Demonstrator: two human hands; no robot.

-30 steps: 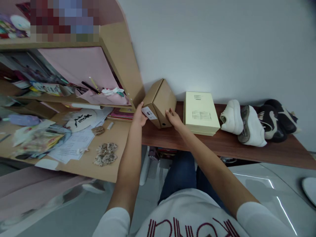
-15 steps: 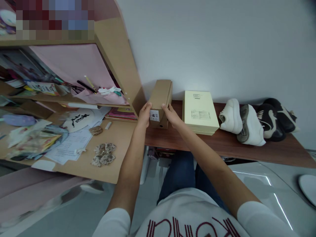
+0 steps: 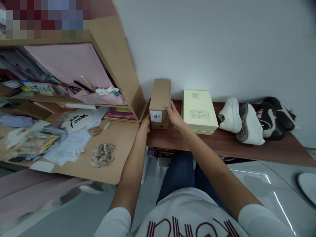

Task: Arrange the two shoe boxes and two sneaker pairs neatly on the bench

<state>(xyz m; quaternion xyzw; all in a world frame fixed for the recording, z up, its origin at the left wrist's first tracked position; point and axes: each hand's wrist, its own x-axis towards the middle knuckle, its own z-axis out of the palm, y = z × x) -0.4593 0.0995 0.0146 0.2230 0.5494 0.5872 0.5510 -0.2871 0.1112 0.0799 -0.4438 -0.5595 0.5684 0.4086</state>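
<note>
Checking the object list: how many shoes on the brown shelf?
4, in a row at the right end of the brown shelf: white shoe, white-grey shoe, then two black shoes. More could be hidden behind them.
</note>
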